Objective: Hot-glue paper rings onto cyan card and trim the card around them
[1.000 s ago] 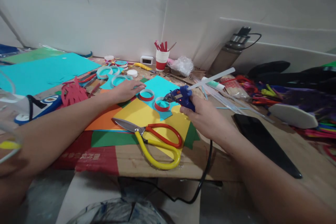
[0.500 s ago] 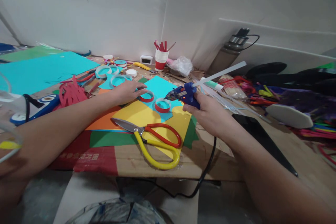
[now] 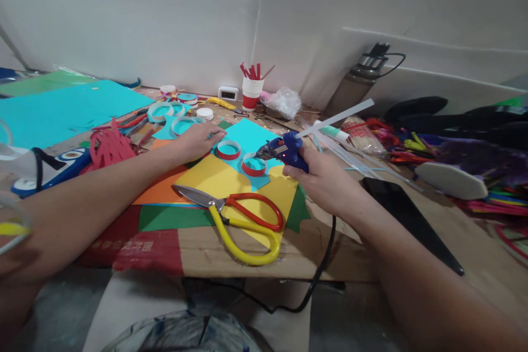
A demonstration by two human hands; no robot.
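Note:
My right hand [image 3: 319, 176] is wrapped round a blue hot glue gun [image 3: 289, 151] with a clear glue stick out of its back. Its nozzle points left, at the rim of a red-and-white paper ring [image 3: 254, 165]. A second paper ring [image 3: 228, 150] stands to the left on the same light-blue paper [image 3: 253, 133]. Beside that ring rests my left hand [image 3: 203, 140], palm down, holding nothing, its fingers loosely bent and partly hidden. Below lie scissors [image 3: 243, 228] with one red and one yellow handle, on yellow paper [image 3: 206, 176].
More paper rings [image 3: 163, 112] sit behind my left hand. Red paper strips [image 3: 109, 146] lie left. At the back stand a paper cup [image 3: 252, 93] and a leaning bottle [image 3: 358, 80]. A black phone [image 3: 412, 225] lies right. The gun's black cord [image 3: 325, 267] hangs over the table's front edge.
My left hand has drawn back a little to the left, off the left paper ring. The glue gun's nozzle has shifted slightly left and down to the right ring's rim.

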